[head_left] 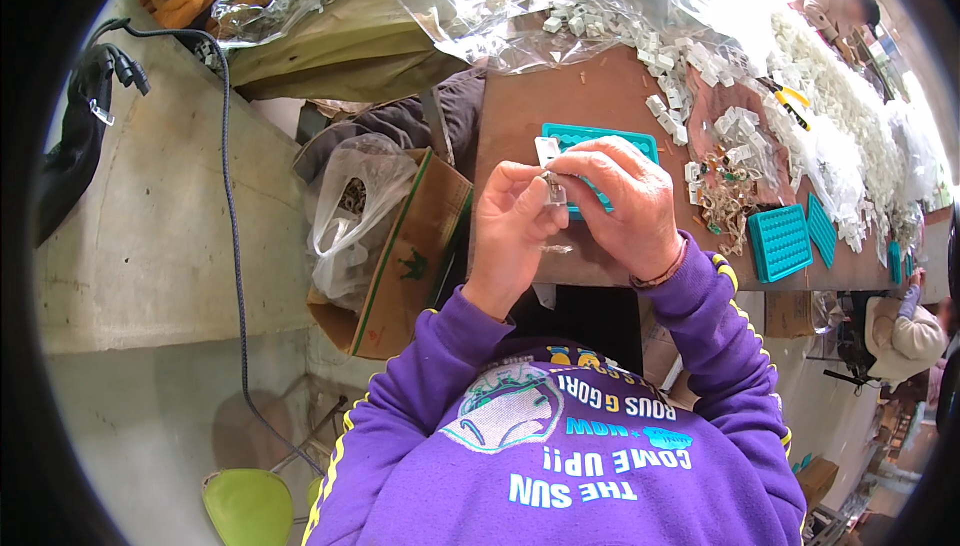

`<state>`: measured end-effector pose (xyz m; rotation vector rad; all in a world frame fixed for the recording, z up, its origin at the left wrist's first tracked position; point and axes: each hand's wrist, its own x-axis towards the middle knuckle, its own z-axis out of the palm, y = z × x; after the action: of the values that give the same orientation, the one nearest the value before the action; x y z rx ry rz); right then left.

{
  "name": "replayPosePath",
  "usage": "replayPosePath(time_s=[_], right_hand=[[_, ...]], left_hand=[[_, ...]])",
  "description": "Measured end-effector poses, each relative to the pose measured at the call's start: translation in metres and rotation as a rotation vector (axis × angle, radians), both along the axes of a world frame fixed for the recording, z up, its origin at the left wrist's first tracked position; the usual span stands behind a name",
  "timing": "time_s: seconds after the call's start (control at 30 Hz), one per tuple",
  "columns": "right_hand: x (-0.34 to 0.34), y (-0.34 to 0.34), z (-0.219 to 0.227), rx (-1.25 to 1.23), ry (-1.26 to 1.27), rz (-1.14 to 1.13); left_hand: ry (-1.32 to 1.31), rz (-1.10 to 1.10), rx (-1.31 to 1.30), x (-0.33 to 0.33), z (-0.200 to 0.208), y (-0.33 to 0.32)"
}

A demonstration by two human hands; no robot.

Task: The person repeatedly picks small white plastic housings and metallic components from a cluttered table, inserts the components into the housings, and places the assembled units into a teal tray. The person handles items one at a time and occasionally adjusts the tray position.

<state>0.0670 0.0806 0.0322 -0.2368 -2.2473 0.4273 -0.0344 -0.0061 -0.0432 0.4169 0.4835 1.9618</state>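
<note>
Left hand (512, 229): we see it narrow, thumb and finger pinching a part above the worktop (510, 131), near its front left corner; the thing is so small that, we think, only fingertips suit it.
Small pale part (547, 150): it is between the two hands, with one white end pointing toward the far edge of the worktop; fingers cover the rest, so we cannot tell its whole shape.
Right hand (630, 201): we see it also narrow, its thumb and forefinger closed on the same part; we suppose two hands keep it steadier than one.
Teal tray (600, 133): it lies on the worktop below the hands, partly hidden by them; probably it is there for short reach.
White pieces (675, 76): we find them heaped loosely from the far edge toward the right, perhaps to leave working room at the front left corner.
Yellow-handled tool (792, 98): it lies among these pieces, well apart from both hands.
Other teal tray (780, 246): it sits at the front edge, right of us, likely to be within arm's reach.
Carton (425, 256): it stands beside the left edge, with a plastic bag (345, 271) in its opening.
</note>
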Motion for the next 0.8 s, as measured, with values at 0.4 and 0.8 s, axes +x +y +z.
replayPosePath(time_s=[0.4,0.8], right_hand=[[0.002,0.005,0.003,-0.019,-0.113,0.008],[0.011,-0.012,-0.025,0.356,-0.092,-0.069]], left_hand=[[-0.012,-0.024,0.025,-0.001,-0.004,0.0],[-0.078,-0.033,0.066,-0.006,-0.012,0.002]])
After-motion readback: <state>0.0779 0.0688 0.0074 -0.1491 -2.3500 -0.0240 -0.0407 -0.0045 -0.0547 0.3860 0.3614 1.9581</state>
